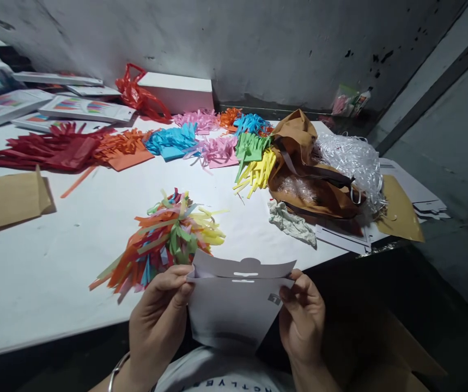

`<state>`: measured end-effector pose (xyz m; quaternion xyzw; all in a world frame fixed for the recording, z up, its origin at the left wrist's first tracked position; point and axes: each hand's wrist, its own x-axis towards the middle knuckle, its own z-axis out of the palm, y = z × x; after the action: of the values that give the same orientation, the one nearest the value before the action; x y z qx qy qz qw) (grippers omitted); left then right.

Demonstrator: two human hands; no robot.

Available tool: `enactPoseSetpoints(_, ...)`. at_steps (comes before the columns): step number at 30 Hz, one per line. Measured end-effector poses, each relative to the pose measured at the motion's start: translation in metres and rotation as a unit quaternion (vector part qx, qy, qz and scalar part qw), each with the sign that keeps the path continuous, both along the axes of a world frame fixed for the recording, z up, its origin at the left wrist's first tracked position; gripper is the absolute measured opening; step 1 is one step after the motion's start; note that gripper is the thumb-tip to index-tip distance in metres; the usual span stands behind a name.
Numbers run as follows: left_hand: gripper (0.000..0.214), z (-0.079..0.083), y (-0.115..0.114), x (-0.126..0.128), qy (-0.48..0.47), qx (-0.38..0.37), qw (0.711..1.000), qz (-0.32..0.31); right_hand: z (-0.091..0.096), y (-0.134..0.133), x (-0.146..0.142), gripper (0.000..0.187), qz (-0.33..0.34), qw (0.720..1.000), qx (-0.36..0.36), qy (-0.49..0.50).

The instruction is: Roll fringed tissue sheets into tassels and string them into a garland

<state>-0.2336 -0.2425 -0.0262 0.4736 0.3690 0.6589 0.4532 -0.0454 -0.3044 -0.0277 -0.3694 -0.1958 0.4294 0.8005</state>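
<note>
A white flat cardboard box (234,310) with slotted flaps at its top is held in front of my body, over the table's near edge. My left hand (162,313) pinches its upper left corner, and my right hand (304,313) grips the upper right corner. The two flaps stand slightly apart, each with a narrow slot; the inside of the box is mostly hidden. Just beyond my left hand lies a mixed bundle of multicoloured paper tassels (172,234), in orange, yellow, green, blue and pink.
Cut-fringe bundles, such as dark red (49,149) and blue ones (172,139), line the table's back. A brown cloth bag (315,185) and clear shredded strips (352,163) are at right. Printed white boxes (89,109) pile up at left, near a brown envelope (7,198).
</note>
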Motion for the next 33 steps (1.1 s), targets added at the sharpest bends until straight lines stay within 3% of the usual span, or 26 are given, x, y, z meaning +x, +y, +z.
enactPoseSetpoints(4,0.010,0.004,0.001,0.001,-0.004,-0.002,1.000,-0.015,-0.006,-0.001,-0.003,0.026,-0.081,0.995,-0.023,-0.055)
enactPoseSetpoints(6,0.011,0.004,0.003,0.000,-0.011,-0.001,1.000,-0.022,-0.012,-0.002,-0.003,0.034,-0.088,0.992,-0.059,-0.070)
enactPoseSetpoints(10,0.011,0.005,0.003,-0.001,-0.024,-0.007,0.999,-0.038,-0.018,-0.002,-0.001,0.027,-0.081,0.993,-0.069,-0.045)
enactPoseSetpoints(13,0.010,0.006,0.003,-0.002,-0.026,-0.017,0.998,-0.048,-0.009,0.000,-0.001,0.020,-0.069,0.996,-0.053,-0.028)
enactPoseSetpoints(17,0.008,0.005,0.006,-0.003,-0.020,-0.029,0.998,-0.055,0.006,0.003,0.000,0.024,-0.020,0.999,-0.030,0.006)
enactPoseSetpoints(20,0.009,0.005,0.010,-0.005,-0.005,-0.032,0.997,-0.071,0.007,0.003,0.004,0.026,0.002,0.999,-0.037,0.023)
enactPoseSetpoints(28,0.014,0.020,0.010,-0.003,0.063,0.030,0.989,-0.128,-0.009,-0.004,0.030,0.043,-0.039,0.993,-0.098,-0.052)
enactPoseSetpoints(33,0.026,0.034,0.009,-0.001,0.075,0.071,0.986,-0.131,-0.032,-0.009,0.059,0.043,-0.068,0.973,-0.123,-0.183)
